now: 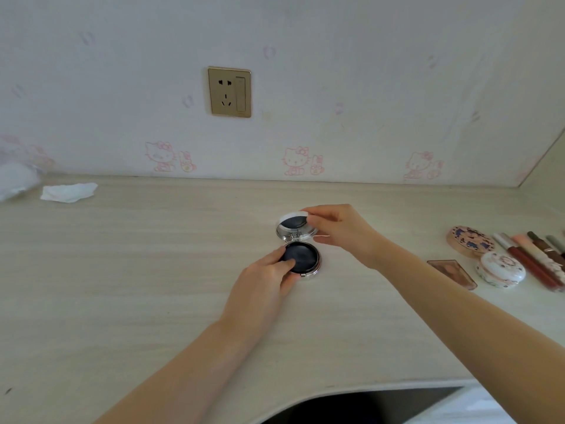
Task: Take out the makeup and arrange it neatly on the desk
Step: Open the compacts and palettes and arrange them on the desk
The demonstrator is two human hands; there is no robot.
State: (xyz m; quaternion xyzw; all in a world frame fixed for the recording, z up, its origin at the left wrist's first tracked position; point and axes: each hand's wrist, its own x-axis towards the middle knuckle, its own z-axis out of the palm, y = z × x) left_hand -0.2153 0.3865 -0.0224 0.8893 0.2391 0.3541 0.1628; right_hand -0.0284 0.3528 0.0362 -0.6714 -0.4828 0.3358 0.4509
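Lying far left on the tabletop (153,270): crumpled white tissue (68,192), well apart from everything else. Holding the open compact (301,261) mid-tabletop, lifted or resting, cannot tell which: left hand (263,280) curled round the base, thumb pressed on the dark puff. Pinching the raised lid's (296,225) white rim between thumb and fingers: right hand (339,231). Judged light, rigid, smooth-cased and a little slippery; hinge and mirror probably the fragile parts, so best taken by the round rim of the base, lid closed gently, not twisted. Laid out at the far right: patterned round compact (469,241), white round compact (501,272), small flat palette (452,273), row of lipsticks and pens (535,255) side by side.
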